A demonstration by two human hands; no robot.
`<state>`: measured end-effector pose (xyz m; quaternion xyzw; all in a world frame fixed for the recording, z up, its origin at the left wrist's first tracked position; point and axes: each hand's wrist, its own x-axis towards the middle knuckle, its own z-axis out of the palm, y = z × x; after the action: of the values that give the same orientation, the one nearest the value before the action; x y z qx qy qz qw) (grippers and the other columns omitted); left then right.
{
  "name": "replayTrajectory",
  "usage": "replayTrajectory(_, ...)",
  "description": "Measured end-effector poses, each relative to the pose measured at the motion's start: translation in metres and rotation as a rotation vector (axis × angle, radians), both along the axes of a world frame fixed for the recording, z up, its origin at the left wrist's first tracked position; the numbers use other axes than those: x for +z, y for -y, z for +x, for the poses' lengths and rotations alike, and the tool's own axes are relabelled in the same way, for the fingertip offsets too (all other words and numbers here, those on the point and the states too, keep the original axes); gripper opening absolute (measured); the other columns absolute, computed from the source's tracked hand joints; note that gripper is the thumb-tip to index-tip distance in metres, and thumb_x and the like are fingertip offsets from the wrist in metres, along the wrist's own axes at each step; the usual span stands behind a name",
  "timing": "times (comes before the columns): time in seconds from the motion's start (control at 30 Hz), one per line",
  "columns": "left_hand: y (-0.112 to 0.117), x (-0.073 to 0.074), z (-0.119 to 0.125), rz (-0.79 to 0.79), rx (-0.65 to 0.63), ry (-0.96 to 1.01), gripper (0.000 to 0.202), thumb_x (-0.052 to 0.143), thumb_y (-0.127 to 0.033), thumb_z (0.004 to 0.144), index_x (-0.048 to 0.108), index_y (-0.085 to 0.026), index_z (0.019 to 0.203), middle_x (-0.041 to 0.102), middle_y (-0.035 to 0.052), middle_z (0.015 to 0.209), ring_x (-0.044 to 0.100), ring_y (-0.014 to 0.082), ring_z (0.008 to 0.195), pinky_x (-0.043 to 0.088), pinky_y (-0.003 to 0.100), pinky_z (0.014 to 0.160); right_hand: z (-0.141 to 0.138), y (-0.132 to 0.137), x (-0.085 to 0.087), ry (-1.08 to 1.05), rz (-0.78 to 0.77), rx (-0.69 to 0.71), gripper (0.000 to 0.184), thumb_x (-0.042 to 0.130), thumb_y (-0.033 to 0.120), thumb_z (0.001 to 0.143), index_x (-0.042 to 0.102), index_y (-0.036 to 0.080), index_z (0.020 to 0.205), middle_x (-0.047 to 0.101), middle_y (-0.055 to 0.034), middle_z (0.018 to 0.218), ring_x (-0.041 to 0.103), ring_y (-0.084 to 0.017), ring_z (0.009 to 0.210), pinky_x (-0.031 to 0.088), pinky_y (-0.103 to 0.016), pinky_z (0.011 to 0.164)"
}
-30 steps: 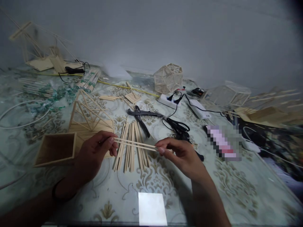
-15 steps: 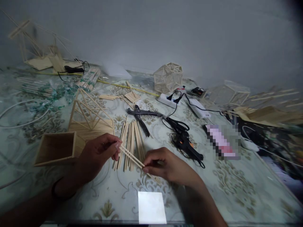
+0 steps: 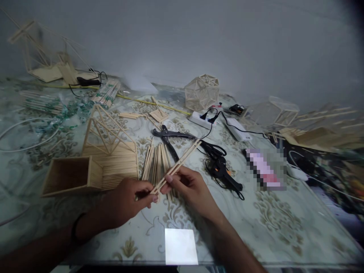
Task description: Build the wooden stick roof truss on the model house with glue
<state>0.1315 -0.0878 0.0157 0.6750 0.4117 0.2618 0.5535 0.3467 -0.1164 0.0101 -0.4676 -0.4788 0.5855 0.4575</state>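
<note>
Thin wooden sticks (image 3: 186, 153) slant up to the right between my two hands, above the table. My left hand (image 3: 132, 201) pinches their lower end between thumb and fingers. Higher along the same sticks, my right hand (image 3: 187, 187) has its thumb and fingers closed round them. Beneath and behind lies a loose row of wooden sticks (image 3: 156, 163), partly covered by the hands. Left of it stands a stick-built frame (image 3: 108, 132) on a slatted base (image 3: 119, 167), with an open wooden box (image 3: 95, 174) at its front left.
Black cutting pliers (image 3: 167, 138) lie behind the sticks. To the right are black scissors (image 3: 213, 149), a black glue gun (image 3: 226, 176) and a blurred-out phone (image 3: 264, 168). Power strips (image 3: 201, 119) and a faceted stick model (image 3: 201, 93) stand farther back. Bagged sticks (image 3: 106, 93) lie back left.
The held sticks have swung from slanting down to the right to slanting up to the right. My left hand moved down and right; my right hand moved up a little along the sticks.
</note>
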Motion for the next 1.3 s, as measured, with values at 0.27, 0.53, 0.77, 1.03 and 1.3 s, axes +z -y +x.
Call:
replayTrajectory(0.27, -0.021, -0.004, -0.008, -0.092, -0.067, -0.031, 0.028, 0.065, -0.036, 0.091, 0.075, -0.016, 0.074, 0.078, 0.0051, 0.064, 0.074, 0.0189, 0.057, 0.06, 0.026, 0.058, 0.042, -0.005, -0.002, 0.563, 0.111, -0.234, 0.033, 0.068, 0.049, 0.095, 0.075, 0.018, 0.094, 0.07, -0.0028, 0.074, 0.06, -0.016, 0.063, 0.049, -0.029, 0.062)
replayTrajectory(0.53, -0.023, -0.007, -0.013, -0.127, 0.022, -0.086, 0.029, 0.066, -0.04, 0.088, 0.074, -0.016, 0.075, 0.079, 0.0063, 0.064, 0.077, 0.0203, 0.058, 0.062, 0.028, 0.059, 0.042, -0.009, -0.007, 0.719, 0.088, -0.127, 0.026, 0.061, 0.04, 0.095, 0.074, 0.019, 0.09, 0.074, -0.0047, 0.078, 0.065, -0.02, 0.07, 0.048, -0.031, 0.067)
replayTrajectory(0.77, -0.025, -0.006, -0.014, -0.14, -0.019, -0.096, 0.03, 0.065, -0.042, 0.088, 0.074, -0.016, 0.076, 0.077, 0.0048, 0.062, 0.074, 0.0177, 0.056, 0.058, 0.026, 0.057, 0.038, -0.01, -0.009, 0.709, 0.083, -0.105, 0.025, 0.062, 0.039, 0.095, 0.075, 0.018, 0.092, 0.073, -0.0048, 0.078, 0.063, -0.019, 0.069, 0.046, -0.031, 0.068)
replayTrajectory(1.03, -0.013, -0.015, -0.008, -0.261, -0.205, -0.092, 0.022, 0.065, -0.034, 0.089, 0.075, -0.014, 0.091, 0.079, 0.0043, 0.075, 0.074, 0.0177, 0.065, 0.056, 0.027, 0.063, 0.03, -0.002, -0.011, 0.238, 0.036, 0.089, 0.031, 0.082, 0.045, 0.089, 0.075, 0.019, 0.103, 0.064, 0.0019, 0.077, 0.058, -0.013, 0.068, 0.048, -0.026, 0.065)
replayTrajectory(1.3, -0.007, -0.019, -0.005, -0.291, -0.211, -0.109, 0.018, 0.073, -0.036, 0.087, 0.067, -0.018, 0.088, 0.074, -0.0006, 0.073, 0.071, 0.0173, 0.069, 0.052, 0.027, 0.067, 0.011, 0.005, -0.013, 0.041, 0.008, 0.182, 0.035, 0.078, 0.054, 0.095, 0.077, 0.019, 0.099, 0.064, 0.0007, 0.078, 0.061, -0.012, 0.062, 0.048, -0.026, 0.059)
